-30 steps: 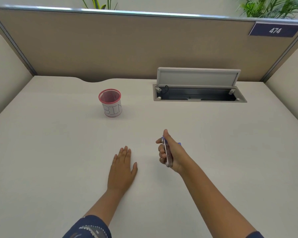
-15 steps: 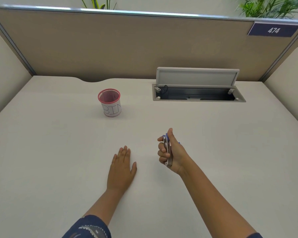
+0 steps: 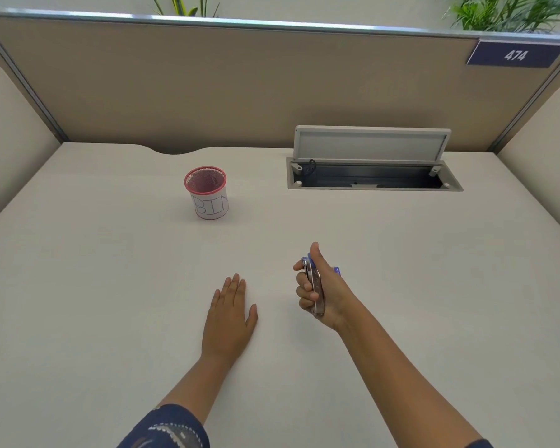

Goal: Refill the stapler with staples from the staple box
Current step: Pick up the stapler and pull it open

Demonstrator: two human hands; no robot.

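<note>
The worktop (image 3: 110, 302) spreads pale and wide in front of me, fenced by a tan partition (image 3: 240, 85) carrying a plate marked 474 (image 3: 515, 55). Set into the far side is a cable tray (image 3: 374, 177) with its lid propped up. Left of that stands a small pink mesh cup (image 3: 207, 193) with a paper band lettered BIN, well apart from both my hands.

My left hand (image 3: 228, 313) lies flat on the worktop, fingers straight and together, holding nothing; I judge it is parked there to steady me and be ready for the staples. My right hand (image 3: 320, 289) is curled tight round the stapler (image 3: 314, 287), thumb pointing up along its top, fingers wrapped across the front, lifted just off the worktop to the right of the left hand. I hold it on edge so the metal side faces me, probably to find where it opens.

The stapler is slim, with a shiny metal rail and blue-violet plastic showing at the top and behind my palm. Whether it is open, I cannot tell. No staple box is in view.
</note>
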